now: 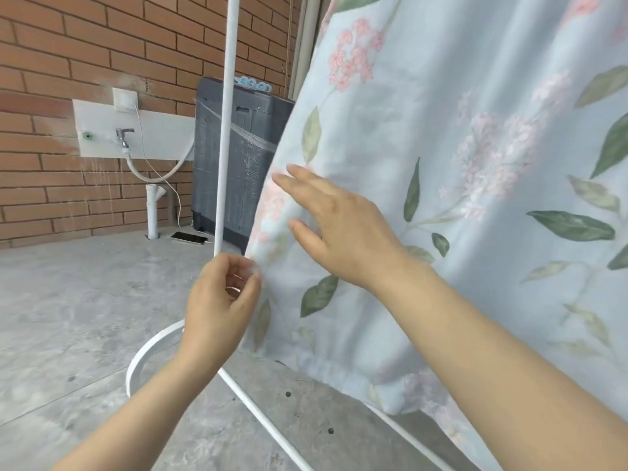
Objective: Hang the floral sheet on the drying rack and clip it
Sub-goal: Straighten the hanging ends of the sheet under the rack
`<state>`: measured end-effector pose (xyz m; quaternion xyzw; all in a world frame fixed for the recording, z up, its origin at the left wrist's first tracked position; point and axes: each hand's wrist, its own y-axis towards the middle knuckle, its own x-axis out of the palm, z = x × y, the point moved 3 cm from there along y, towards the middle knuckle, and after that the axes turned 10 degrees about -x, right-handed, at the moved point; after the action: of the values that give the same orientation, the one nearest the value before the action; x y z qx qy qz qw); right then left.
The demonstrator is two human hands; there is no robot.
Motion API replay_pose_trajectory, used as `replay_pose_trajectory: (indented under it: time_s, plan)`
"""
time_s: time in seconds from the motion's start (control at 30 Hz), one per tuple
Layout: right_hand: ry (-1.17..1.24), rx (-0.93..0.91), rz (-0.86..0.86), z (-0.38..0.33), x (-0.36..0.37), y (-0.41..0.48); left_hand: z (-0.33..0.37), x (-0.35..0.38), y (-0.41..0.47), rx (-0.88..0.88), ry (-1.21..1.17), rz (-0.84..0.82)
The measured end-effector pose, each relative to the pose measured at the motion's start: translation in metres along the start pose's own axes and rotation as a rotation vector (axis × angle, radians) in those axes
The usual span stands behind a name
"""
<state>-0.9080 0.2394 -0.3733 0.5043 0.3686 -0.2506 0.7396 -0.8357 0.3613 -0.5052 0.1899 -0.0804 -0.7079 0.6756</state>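
**Beside the drying rack [224, 130], two hands on the floral sheet [475, 164]**

On the right of the view the floral sheet hangs in soft, long folds. It is a thin pale-blue cloth printed with pink blossom clusters and pointed green leaves, and its stitched hem ends just above the floor [68, 300]. The drying rack shows as a slim, round white tube standing upright just left of the cloth's edge. At its foot are a curved white hoop and a straight bar lying on the mottled grey concrete.

The right hand [339, 229] lies flat against the cloth near that edge, its fingers [295, 185] straight and slightly spread, gripping nothing. The left hand [222, 294] is lower, just in front of the tube. Its fingers [244, 283] are curled in with the thumb and pinch the sheet's side edge, though blur hides the exact hold.

Behind stands a red brick wall [68, 45] bearing a flat white panel [163, 134] with a metal tap [122, 136] and a looping pale hose [149, 176]. A boxy dark-grey washing machine [244, 158] stands beside it, and a slim phone [188, 237] lies on the floor.
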Motion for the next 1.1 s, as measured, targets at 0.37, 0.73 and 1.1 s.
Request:
replay_pose_trajectory:
  time_s: [0.37, 0.73, 1.1]
  plan:
    - [-0.34, 0.673, -0.166, 0.096, -0.024, -0.047, -0.017, 0.063, 0.043, -0.071, 0.167, -0.335]
    - [0.004, 0.428, -0.06, 0.142, 0.0, -0.075, -0.004, 0.125, 0.04, -0.101, 0.008, -0.337]
    - [-0.102, 0.44, -0.317, 0.207, 0.011, -0.125, 0.028, 0.167, 0.056, -0.014, 0.092, -0.188]
